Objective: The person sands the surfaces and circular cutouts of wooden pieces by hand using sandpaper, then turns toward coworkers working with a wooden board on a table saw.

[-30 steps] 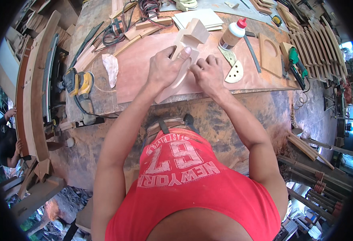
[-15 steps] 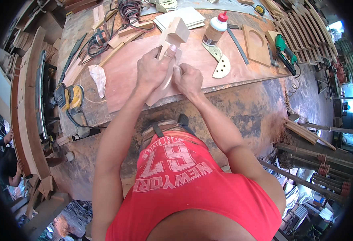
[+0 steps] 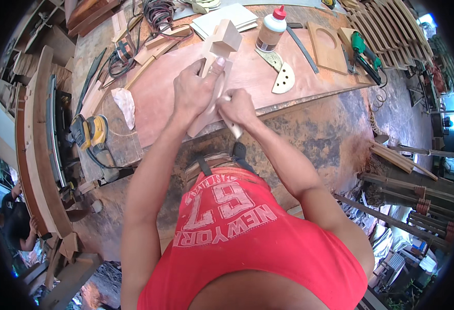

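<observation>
A shaped wooden piece (image 3: pixel 204 121) with a blocky upper end slants over the near edge of the workbench. My left hand (image 3: pixel 195 88) is wrapped round its middle, thumb on top. Against its right edge, lower down, my right hand (image 3: pixel 237 108) is closed on a pale strip (image 3: pixel 233 128) that looks like sandpaper; its end sticks out below the fist and the rest is hidden by my fingers. Right of my hands lies a cut sanding disc (image 3: pixel 284 78) with holes, beside a white glue bottle (image 3: pixel 271 32) with a red cap.
A yellow sander (image 3: pixel 97 133) lies at the bench's left edge, near a crumpled pale cloth (image 3: pixel 124 106). A green air tool (image 3: pixel 360 44), a board with a round cutout (image 3: pixel 326 49) and stacked curved slats (image 3: pixel 392 39) stand right. Another person (image 3: pixel 19 219) is at far left.
My right hand has slid toward me along the edge of the wooden piece, and the pale strip now shows below it. My left hand keeps its hold; the view has shifted slightly.
</observation>
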### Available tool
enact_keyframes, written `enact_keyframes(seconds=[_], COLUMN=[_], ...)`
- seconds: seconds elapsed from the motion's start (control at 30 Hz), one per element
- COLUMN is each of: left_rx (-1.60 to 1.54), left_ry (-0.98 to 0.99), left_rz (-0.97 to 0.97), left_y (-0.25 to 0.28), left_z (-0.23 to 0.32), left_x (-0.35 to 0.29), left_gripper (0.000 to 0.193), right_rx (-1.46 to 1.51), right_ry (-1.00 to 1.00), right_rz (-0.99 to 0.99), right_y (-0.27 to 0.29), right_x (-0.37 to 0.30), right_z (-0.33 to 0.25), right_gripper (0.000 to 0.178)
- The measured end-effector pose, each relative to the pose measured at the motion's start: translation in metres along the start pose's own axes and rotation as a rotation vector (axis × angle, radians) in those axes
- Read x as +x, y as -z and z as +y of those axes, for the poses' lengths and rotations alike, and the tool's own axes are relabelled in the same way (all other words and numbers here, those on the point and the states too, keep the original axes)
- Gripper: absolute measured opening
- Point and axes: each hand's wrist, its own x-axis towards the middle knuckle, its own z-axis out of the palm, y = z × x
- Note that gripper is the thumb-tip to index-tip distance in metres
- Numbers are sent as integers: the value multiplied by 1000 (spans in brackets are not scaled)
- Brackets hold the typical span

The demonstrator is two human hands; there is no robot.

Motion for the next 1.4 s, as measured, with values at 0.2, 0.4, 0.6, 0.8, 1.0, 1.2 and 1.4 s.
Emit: enact_keyframes(seconds=[0.2,0.4,0.6,0.8,1.0,1.2,1.4], left_rx=[-2,-19,-263,-954,-1136,-1126,-1123], left_ry=[-4,1,47,88,33,29,13], left_rz=[-20,0,-26,-50,10,-73,-83], left_y=[0,0,31,78,66,51,37], left_z=[1,-8,-39,-61,-66,-47,-35], left_x=[-4,-2,-1,-43,-66,-74,-71], left_gripper=[64,60,51,72,79,82,77], right_rx=[257,-213,957,911,896,885,801], right_ry=[-189,219,52,-136,-268,-244,-99], right_rz=[-158,476,-235,75,217,259,385], right_y=[0,-13,21,78,81,94,110], right_x=[5,5,-28,-69,-101,-112,-118], right_z=[6,3,22,71,110,105,82], right_gripper=[34,22,17,13,23,18,11])
